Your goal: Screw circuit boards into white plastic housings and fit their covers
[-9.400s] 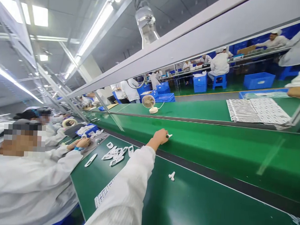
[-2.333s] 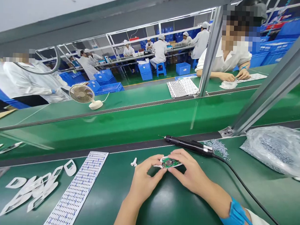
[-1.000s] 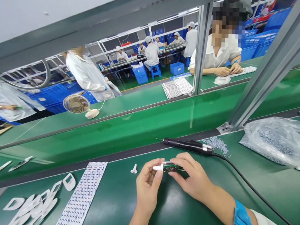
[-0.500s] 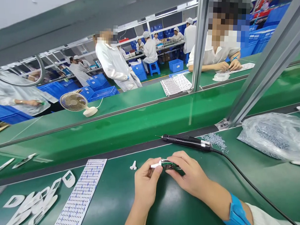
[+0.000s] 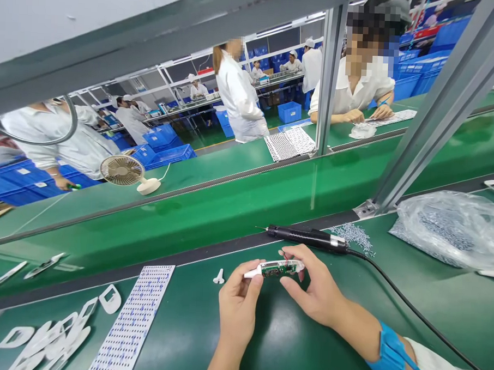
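A slim white plastic housing with a pointed tip and a green circuit board [image 5: 276, 269] inside is held level above the bench. My left hand [image 5: 240, 294] pinches its tip end between thumb and fingers. At the other end, the curled fingers of my right hand [image 5: 318, 289] go round the housing, near thin red wires; the right thumb stands apart from it below. A small white pronged part [image 5: 219, 276] lies on the bench just left of my hands. Behind them rests a black electric screwdriver [image 5: 306, 236], its bit pointing left.
Loose screws [image 5: 354, 236] lie by the screwdriver, and a clear bag of screws [image 5: 453, 227] sits at right. White shell pieces [image 5: 60, 340] and a dotted sticker sheet [image 5: 132, 319] lie at left. A metal post [image 5: 434, 106] rises at right. Across the green belt [image 5: 238, 198], a co-worker [image 5: 353, 91] sits.
My right hand has loosened: its thumb has moved off the housing, baring more of the circuit board and the red wires. In the background, a standing person has moved right.
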A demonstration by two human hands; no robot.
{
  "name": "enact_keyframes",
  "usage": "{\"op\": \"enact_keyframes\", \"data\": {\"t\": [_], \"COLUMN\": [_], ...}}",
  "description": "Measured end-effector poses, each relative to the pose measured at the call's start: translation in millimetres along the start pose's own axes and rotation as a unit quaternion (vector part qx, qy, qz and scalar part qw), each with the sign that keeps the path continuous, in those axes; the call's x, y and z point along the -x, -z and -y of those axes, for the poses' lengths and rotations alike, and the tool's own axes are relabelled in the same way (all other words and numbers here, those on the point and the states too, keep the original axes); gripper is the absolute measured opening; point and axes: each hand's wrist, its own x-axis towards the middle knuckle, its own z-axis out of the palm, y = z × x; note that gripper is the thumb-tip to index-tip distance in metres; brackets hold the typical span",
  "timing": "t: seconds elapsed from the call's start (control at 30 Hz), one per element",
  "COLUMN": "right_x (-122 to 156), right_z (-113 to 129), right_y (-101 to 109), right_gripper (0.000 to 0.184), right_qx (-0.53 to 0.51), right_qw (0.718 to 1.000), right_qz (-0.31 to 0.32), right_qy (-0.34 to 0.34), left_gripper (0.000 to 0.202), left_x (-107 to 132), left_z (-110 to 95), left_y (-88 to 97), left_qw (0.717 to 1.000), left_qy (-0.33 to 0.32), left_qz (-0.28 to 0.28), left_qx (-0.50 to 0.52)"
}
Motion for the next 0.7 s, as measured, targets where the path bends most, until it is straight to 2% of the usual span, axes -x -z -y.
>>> {"op": "enact_keyframes", "data": {"t": [0.13, 0.3, 0.5, 0.7], "right_x": [0, -3, -8, -10], "right_z": [1, 7, 18, 19], "right_y": [3, 3, -3, -6], "right_gripper": [0.031, 0.031, 0.032, 0.025], "right_qx": [-0.075, -0.143, -0.229, -0.247], "right_qw": [0.993, 0.978, 0.948, 0.935], "right_qz": [0.036, 0.058, 0.054, 0.039], "right_qy": [-0.086, -0.143, -0.215, -0.253], "left_gripper": [0.037, 0.043, 0.044, 0.040], "left_x": [-1, 0, -2, 2], "left_z": [6, 5, 0, 3], "left_y": [0.1, -3.5, -6.3, -12.5], "left_qw": [0.999, 0.996, 0.994, 0.990], "left_qy": [0.044, 0.082, 0.096, 0.106], "left_qz": [-0.014, -0.023, -0.025, -0.029], "left_qx": [0.024, 0.041, 0.055, 0.086]}}
